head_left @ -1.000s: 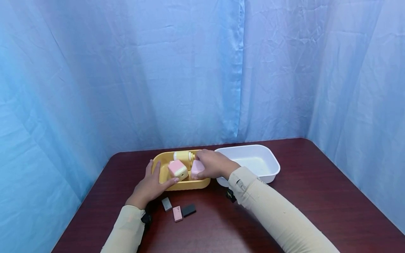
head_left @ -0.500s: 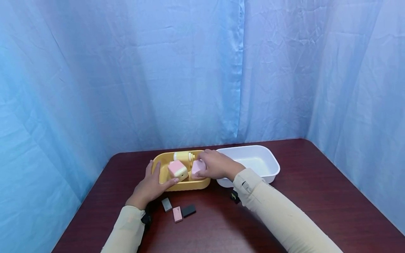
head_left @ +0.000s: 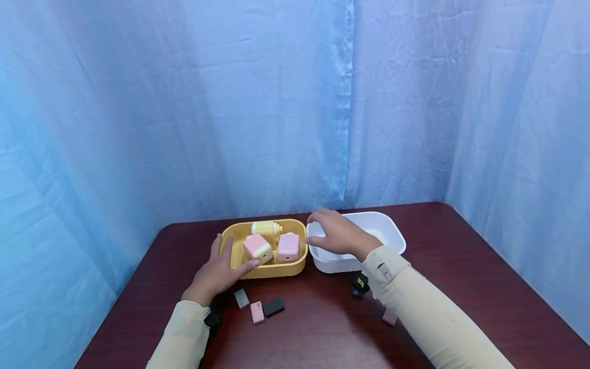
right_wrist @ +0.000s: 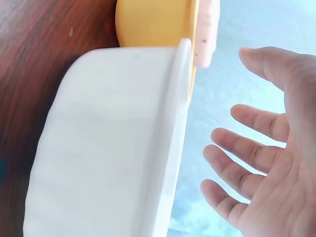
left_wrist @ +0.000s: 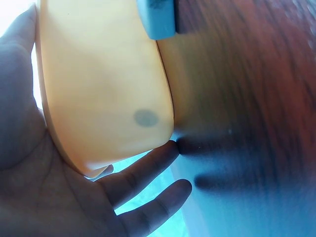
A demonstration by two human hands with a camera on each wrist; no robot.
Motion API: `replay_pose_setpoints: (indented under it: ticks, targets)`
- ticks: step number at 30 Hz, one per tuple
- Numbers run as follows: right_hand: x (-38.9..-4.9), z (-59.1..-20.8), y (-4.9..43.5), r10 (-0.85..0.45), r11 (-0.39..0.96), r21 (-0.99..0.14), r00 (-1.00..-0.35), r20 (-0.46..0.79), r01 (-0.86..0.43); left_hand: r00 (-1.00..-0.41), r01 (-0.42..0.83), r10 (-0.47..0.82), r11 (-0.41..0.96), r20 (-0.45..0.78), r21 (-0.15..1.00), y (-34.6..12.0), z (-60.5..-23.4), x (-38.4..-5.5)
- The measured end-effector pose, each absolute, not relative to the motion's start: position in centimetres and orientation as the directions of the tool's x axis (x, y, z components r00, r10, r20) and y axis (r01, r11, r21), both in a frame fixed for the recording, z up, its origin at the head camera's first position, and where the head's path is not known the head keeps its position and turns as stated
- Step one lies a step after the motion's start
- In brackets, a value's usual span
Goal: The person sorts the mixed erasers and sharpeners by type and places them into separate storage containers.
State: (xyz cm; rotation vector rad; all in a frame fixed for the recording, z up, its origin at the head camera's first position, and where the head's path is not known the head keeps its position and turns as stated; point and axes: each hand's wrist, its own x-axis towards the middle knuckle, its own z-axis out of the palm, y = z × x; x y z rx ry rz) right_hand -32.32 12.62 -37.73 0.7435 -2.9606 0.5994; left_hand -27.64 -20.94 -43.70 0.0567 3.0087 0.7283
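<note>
My left hand [head_left: 222, 267] spans the left end of a yellow plastic bin [head_left: 274, 270], fingers spread and fairly straight, thumb over the near rim; in the left wrist view the fingers [left_wrist: 143, 170] touch its outer wall. Inside lie a pink-and-cream rounded block [head_left: 259, 248] with a small dark hole, a lilac-pink rounded block [head_left: 289, 247] at the right, and a yellow cylinder [head_left: 266, 228] with white end and stepped tip along the back. My right hand [head_left: 340, 233] hovers over the left part of a white bin [head_left: 395, 241], fingers parted, holding nothing; the right wrist view shows the empty palm [right_wrist: 269, 192].
Three small flat blocks lie on the dark red table before the yellow bin: grey [head_left: 241, 299], pink [head_left: 257, 312] and black [head_left: 274, 307]. Another pinkish block [head_left: 389, 316] is partly hidden by the right sleeve. Blue curtains [head_left: 276, 102] hang around the table.
My right hand has let go of the lilac-pink block, which stays in the yellow bin, and has moved right over the white bin. The left hand keeps its place.
</note>
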Motion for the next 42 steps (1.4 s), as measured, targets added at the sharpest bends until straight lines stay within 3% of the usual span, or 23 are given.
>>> replay_pose_setpoints:
  ticks: [8,18,37,42]
  targets:
    - [-31.8,-38.2,15.3,-0.392,0.815,-0.408,-0.91,0.134,-0.411,-0.998,0.025,0.045,0.886,-0.033,0.463,-20.9,-43.7,-27.6]
    - [-31.0,-38.9,19.8,-0.269,0.806,-0.465,-0.926,0.265,-0.367,-0.998,0.017,0.042,0.885,-0.043,0.466,-21.1,-43.7,-27.7]
    - [-31.2,-41.4,25.6,-0.098,0.812,-0.536,-0.959,0.266,-0.231,-0.998,0.013,0.041,0.885,-0.05,0.466,-21.3,-43.6,-27.6]
    - [-31.3,-42.1,26.5,-0.007,0.824,-0.533,-0.945,0.327,-0.191,-0.998,0.011,0.039,0.885,-0.052,0.465,-21.3,-43.5,-27.6]
